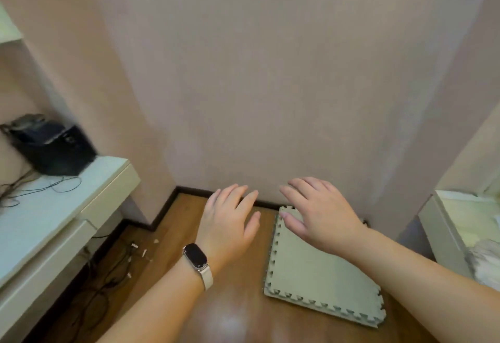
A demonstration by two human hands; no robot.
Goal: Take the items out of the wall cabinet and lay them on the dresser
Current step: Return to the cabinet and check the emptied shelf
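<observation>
Both my hands hang empty in the lower middle of the frame, palms down and fingers loosely spread: the left hand, with a smart band on its wrist, and the right hand just beside it. Neither is holding or touching anything that I can see.

The wall cabinet and its items are not in view; ahead is only a bare pinkish wall. At lower left stands a white unit with drawers, carrying a black device and loose cables. At the right edge there is another pale piece of furniture. I cannot tell which, if either, is the dresser.

As I judge it, nothing has been taken out yet, and the risks come from the floor and the clutter. A grey foam puzzle mat lies loose on the wooden floor below my right hand, and it could slide underfoot as I reach upward. More cables trail on the floor at lower left and could snag a foot. Items laid at lower left might catch the cords there and drag the device.
</observation>
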